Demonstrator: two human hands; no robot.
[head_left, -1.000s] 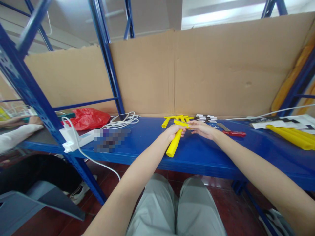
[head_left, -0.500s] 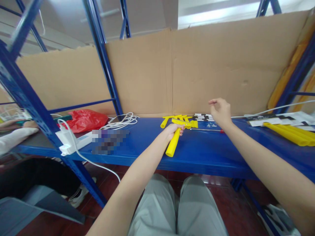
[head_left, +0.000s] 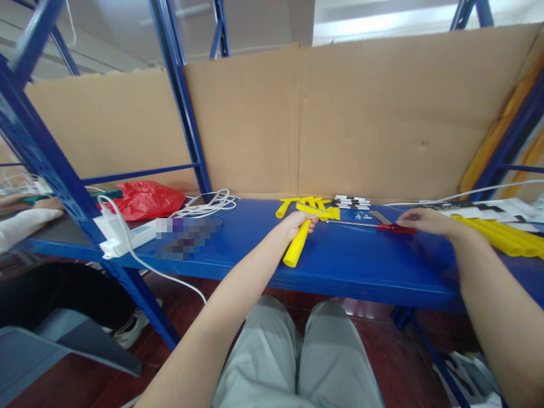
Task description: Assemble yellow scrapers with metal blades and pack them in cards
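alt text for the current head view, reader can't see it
A person's left hand grips a yellow tubular handle over a blue workbench; the right hand is at a red-handled screwdriver lying there. More yellow pieces lie beyond, before a cardboard panel.

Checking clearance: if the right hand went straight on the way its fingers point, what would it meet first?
Most likely the red screwdriver handle, right by the fingertips of the right hand. Depth is unclear: they may be touching it or just above it.
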